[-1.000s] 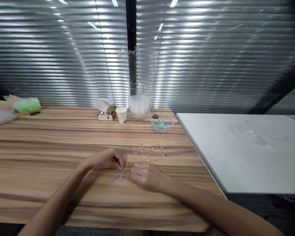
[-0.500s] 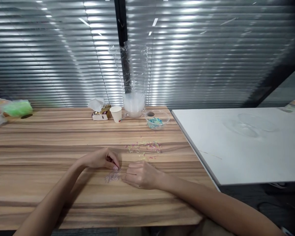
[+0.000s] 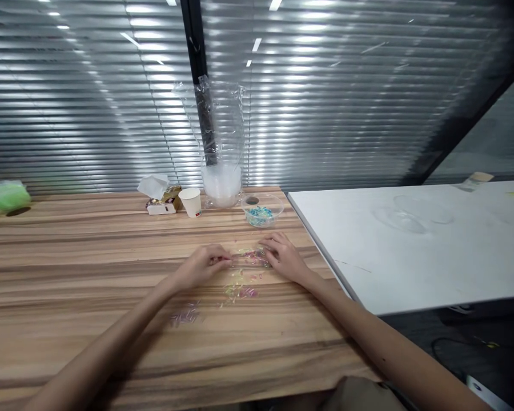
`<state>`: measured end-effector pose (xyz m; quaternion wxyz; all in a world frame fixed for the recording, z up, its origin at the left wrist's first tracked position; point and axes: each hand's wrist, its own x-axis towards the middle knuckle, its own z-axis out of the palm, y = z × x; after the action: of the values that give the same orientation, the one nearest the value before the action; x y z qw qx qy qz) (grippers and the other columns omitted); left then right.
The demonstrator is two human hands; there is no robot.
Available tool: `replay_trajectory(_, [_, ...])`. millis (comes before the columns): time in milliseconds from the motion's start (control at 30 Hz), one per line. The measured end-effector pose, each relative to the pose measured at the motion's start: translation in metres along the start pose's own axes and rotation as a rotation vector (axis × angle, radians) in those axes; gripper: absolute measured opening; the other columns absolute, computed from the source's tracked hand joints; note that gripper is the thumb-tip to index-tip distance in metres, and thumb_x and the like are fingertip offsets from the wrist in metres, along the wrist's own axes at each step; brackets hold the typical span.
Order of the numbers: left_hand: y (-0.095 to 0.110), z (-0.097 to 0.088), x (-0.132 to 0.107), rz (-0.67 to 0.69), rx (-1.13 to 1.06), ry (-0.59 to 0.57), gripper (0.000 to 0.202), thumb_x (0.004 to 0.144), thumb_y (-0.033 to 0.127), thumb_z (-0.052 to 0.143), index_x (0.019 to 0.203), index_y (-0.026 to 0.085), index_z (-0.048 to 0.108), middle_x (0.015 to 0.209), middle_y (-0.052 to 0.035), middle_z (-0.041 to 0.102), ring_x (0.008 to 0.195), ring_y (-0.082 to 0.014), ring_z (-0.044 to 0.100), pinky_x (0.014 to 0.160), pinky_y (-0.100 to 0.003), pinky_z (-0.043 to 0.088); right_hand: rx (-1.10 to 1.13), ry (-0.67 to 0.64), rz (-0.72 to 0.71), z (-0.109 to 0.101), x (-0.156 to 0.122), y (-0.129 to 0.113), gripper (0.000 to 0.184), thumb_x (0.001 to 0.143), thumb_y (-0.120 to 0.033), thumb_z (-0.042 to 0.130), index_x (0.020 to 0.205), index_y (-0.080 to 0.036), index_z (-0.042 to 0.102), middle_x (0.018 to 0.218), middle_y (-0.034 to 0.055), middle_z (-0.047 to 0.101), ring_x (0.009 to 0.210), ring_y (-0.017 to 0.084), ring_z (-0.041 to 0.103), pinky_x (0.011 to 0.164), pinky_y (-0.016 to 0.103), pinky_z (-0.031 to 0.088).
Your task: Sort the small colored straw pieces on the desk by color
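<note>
Small mixed pink and yellow tube-like pieces (image 3: 252, 257) lie scattered on the wooden table between my two hands. My left hand (image 3: 205, 264) is at their left edge with thumb and fingertips pinched together; what is in the pinch, if anything, is too small to make out. At their right edge rests my right hand (image 3: 282, 257), its fingers somewhat apart and the tips touching the pieces. Closer to me lies a loose patch of yellow and pink pieces (image 3: 240, 292). A separate pile of pale purple pieces (image 3: 185, 315) sits to the lower left, clear of both hands.
Behind the hands stands a clear round bowl (image 3: 263, 210) with blue pieces inside. Left of it are a stack of plastic bowls in a clear bag (image 3: 223, 185), a paper cup (image 3: 191, 202) and a tissue pack (image 3: 160, 200). A white table (image 3: 368, 251) adjoins on the right.
Both hands have moved from the purple pile, away from me and to the right, to the mixed pieces. Some yellow and pink pieces now lie nearer to me. The view has turned slightly right.
</note>
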<state>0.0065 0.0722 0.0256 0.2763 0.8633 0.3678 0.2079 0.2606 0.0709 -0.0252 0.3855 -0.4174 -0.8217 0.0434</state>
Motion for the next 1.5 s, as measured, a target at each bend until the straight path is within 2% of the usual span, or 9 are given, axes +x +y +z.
replay_trajectory(133, [0.008, 0.019, 0.043, 0.094, 0.086, 0.014, 0.019, 0.084, 0.020, 0.052, 0.095, 0.015, 0.067, 0.092, -0.0058, 0.067, 0.083, -0.0163, 0.059, 0.077, -0.025, 0.043, 0.033, -0.015, 0.037, 0.001, -0.001, -0.001, 0.025, 0.079, -0.009, 0.052, 0.100, -0.016, 0.064, 0.100, 0.0082, 0.059, 0.096, 0.021, 0.050, 0.086, 0.038, 0.043])
replay_trajectory(300, [0.006, 0.033, 0.066, 0.081, 0.062, 0.051, 0.021, 0.084, 0.027, 0.055, 0.097, 0.015, 0.066, 0.094, -0.0064, 0.067, 0.087, -0.0184, 0.059, 0.078, -0.026, 0.043, 0.031, -0.069, 0.076, -0.001, 0.000, 0.000, 0.025, 0.079, -0.018, 0.060, 0.104, -0.019, 0.063, 0.095, 0.0059, 0.058, 0.093, 0.021, 0.050, 0.083, 0.036, 0.043])
replay_trajectory(567, [-0.004, 0.035, 0.064, 0.155, -0.034, -0.081, 0.022, 0.086, 0.028, 0.053, 0.098, 0.015, 0.066, 0.098, -0.0058, 0.065, 0.090, -0.0170, 0.058, 0.082, -0.025, 0.042, 0.049, -0.101, 0.096, -0.002, -0.002, 0.002, 0.023, 0.080, -0.025, 0.061, 0.102, -0.018, 0.062, 0.097, 0.0069, 0.059, 0.095, 0.022, 0.051, 0.084, 0.036, 0.041])
replay_trajectory(900, [-0.015, 0.023, 0.064, 0.125, -0.095, -0.192, 0.030, 0.074, 0.014, 0.066, 0.104, 0.013, 0.063, 0.104, -0.0090, 0.062, 0.094, -0.0169, 0.056, 0.083, -0.027, 0.044, 0.064, -0.129, 0.107, -0.002, -0.007, 0.008, 0.029, 0.082, -0.032, 0.060, 0.109, -0.019, 0.059, 0.105, 0.0081, 0.058, 0.101, 0.025, 0.050, 0.088, 0.040, 0.042])
replay_trajectory(1033, [-0.025, 0.012, 0.065, 0.060, -0.078, -0.186, 0.043, 0.065, 0.014, 0.073, 0.106, 0.011, 0.062, 0.102, -0.0091, 0.063, 0.086, -0.0168, 0.056, 0.075, -0.026, 0.045, 0.085, -0.138, 0.160, -0.004, -0.008, 0.011, 0.033, 0.081, -0.028, 0.063, 0.111, -0.018, 0.058, 0.108, 0.0081, 0.057, 0.104, 0.023, 0.050, 0.090, 0.039, 0.042])
replay_trajectory(1133, [-0.025, 0.009, 0.065, 0.040, -0.088, -0.149, 0.033, 0.070, 0.016, 0.067, 0.102, 0.010, 0.063, 0.094, -0.0079, 0.065, 0.080, -0.0155, 0.057, 0.071, -0.024, 0.045, 0.097, -0.139, 0.185, -0.006, -0.008, 0.010, 0.031, 0.082, -0.025, 0.062, 0.112, -0.018, 0.057, 0.110, 0.0081, 0.057, 0.104, 0.023, 0.050, 0.091, 0.039, 0.042])
replay_trajectory(1267, [-0.014, 0.020, 0.065, 0.050, -0.088, -0.069, 0.018, 0.082, 0.022, 0.054, 0.090, 0.011, 0.066, 0.084, -0.0053, 0.066, 0.075, -0.0143, 0.058, 0.069, -0.023, 0.043, 0.089, -0.147, 0.155, -0.007, -0.007, 0.006, 0.029, 0.084, -0.026, 0.060, 0.112, -0.020, 0.058, 0.108, 0.0081, 0.056, 0.104, 0.023, 0.049, 0.092, 0.040, 0.041])
replay_trajectory(1400, [-0.008, 0.033, 0.066, 0.019, -0.104, -0.053, 0.018, 0.081, 0.025, 0.054, 0.085, 0.010, 0.065, 0.076, -0.0039, 0.064, 0.067, -0.0133, 0.056, 0.060, -0.021, 0.041, 0.071, -0.165, 0.120, -0.006, -0.006, 0.004, 0.030, 0.084, -0.029, 0.060, 0.113, -0.021, 0.057, 0.109, 0.0084, 0.054, 0.104, 0.023, 0.048, 0.092, 0.040, 0.041])
replay_trajectory(1500, [-0.011, 0.032, 0.067, 0.000, -0.125, -0.069, 0.015, 0.078, 0.022, 0.057, 0.085, 0.009, 0.064, 0.076, -0.0043, 0.063, 0.067, -0.0132, 0.055, 0.060, -0.021, 0.042, 0.064, -0.162, 0.118, -0.006, -0.006, 0.004, 0.030, 0.084, -0.028, 0.060, 0.113, -0.020, 0.057, 0.108, 0.0085, 0.054, 0.103, 0.023, 0.048, 0.092, 0.040, 0.041])
